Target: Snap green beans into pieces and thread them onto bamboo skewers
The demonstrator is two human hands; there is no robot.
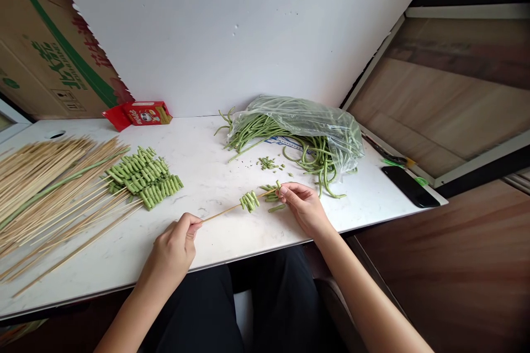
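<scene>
My left hand [178,242] is closed on the blunt end of a bamboo skewer [223,211] held low over the white table [207,176]. Several short green bean pieces [249,201] are threaded side by side on the skewer. My right hand [302,204] pinches another bean piece at the skewer's far tip. A few loose bean pieces [276,208] lie on the table just beside that hand.
Finished bean skewers [144,176] and a spread of bare bamboo skewers [49,187] lie at the left. A plastic bag of long beans [298,132] sits at the back right. A black phone [409,186], a red box [141,114] and a cardboard carton [45,55] stand around.
</scene>
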